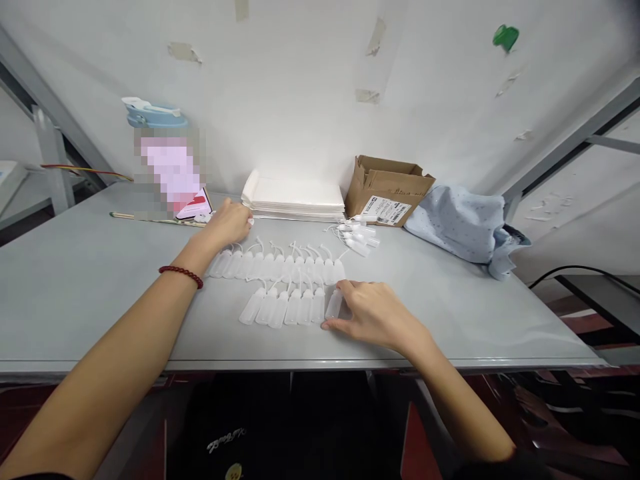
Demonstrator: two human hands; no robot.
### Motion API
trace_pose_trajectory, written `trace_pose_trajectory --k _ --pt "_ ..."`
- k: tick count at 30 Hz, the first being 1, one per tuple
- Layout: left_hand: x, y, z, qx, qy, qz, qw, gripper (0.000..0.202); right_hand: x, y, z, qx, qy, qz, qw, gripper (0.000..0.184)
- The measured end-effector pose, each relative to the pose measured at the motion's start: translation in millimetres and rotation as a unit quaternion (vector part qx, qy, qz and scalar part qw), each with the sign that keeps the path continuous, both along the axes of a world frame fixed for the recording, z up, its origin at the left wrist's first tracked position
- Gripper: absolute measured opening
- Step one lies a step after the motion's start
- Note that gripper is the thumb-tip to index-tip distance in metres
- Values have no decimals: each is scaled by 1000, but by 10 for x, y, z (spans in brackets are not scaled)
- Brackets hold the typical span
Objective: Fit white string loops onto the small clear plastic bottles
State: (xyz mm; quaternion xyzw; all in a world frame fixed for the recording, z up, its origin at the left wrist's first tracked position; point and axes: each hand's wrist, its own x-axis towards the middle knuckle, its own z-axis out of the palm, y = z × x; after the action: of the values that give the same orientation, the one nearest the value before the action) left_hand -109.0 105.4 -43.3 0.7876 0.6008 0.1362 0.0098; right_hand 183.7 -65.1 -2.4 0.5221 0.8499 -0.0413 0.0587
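Note:
My right hand (373,310) grips a small translucent plastic bottle (333,305) between thumb and fingers, at the right end of the front row. Several like bottles (291,310) lie side by side in that row, with thin white tails at their tops. Behind them runs a longer row of the same bottles (273,267). Beyond that row's left end is my left hand (233,223), fingers curled together beside a phone (195,205). A bit of white shows at its fingertips, too small to name.
A stack of white sheets or pouches (295,199) lies against the wall. Beside it stands an open cardboard box (385,190), with a loose pile of similar bottles (357,235) before it. Light blue cloth (453,223) lies at right. A blue lidded container (155,117) stands back left.

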Motion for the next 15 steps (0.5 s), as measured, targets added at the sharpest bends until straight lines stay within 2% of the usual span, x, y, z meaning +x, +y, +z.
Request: trace_pose_trajectory --k 3,7,12,15 --pt "23 -28 25 -15 42 2 999 20 32 -24 -4 -5 25 0 1000 39" --pt "83 -55 53 20 41 -17 999 23 136 -50 124 -4 97 -7 995 44" --pt "231 -195 191 57 -105 -3 993 28 192 137 368 51 222 9 974 51" --pt "369 -359 310 38 -250 -1 967 26 107 411 377 62 303 36 950 52"
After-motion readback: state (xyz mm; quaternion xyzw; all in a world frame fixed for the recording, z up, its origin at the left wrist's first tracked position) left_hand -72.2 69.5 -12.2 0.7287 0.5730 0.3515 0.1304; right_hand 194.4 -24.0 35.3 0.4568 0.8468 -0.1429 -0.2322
